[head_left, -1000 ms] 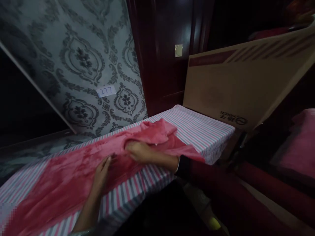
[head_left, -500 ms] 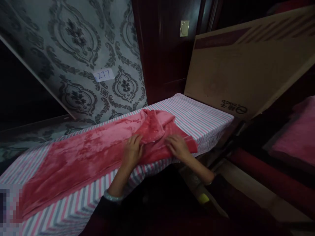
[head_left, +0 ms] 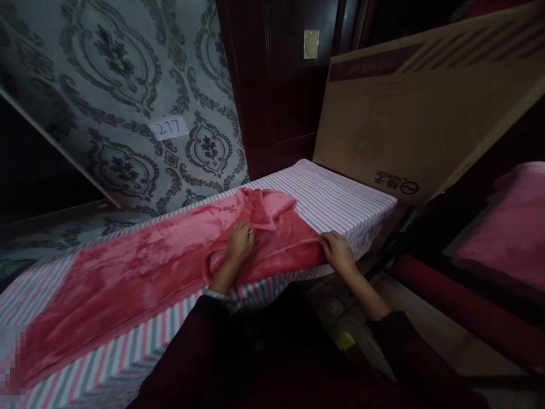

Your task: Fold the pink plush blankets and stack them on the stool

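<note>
Nearest, two dark sleeves [head_left: 200, 335] reached forward; the left hand [head_left: 240, 243] rested on the red-pink plush cloth [head_left: 140, 261] by a folded corner, its fingers bent and its grip narrow, though whether it pinched the fabric I could not tell; the right hand [head_left: 338, 250] had its grip closed on the cloth's right edge, thumb against fingers; the cloth lay lengthwise along the striped cloth-covered surface [head_left: 344, 193], flat toward the left and bunched in folds beyond the left hand; off to the right, apart from the surface, sat a pink bundle [head_left: 506, 227]; past the surface's right end stood a large cardboard box [head_left: 395, 119], its lettering upside down; its inside was hidden, so its contents could not be told; farthest, a dark red door [head_left: 276, 85] adjoined the patterned wall [head_left: 128, 74], which bore a paper label [head_left: 170, 128] reading 277.
</note>
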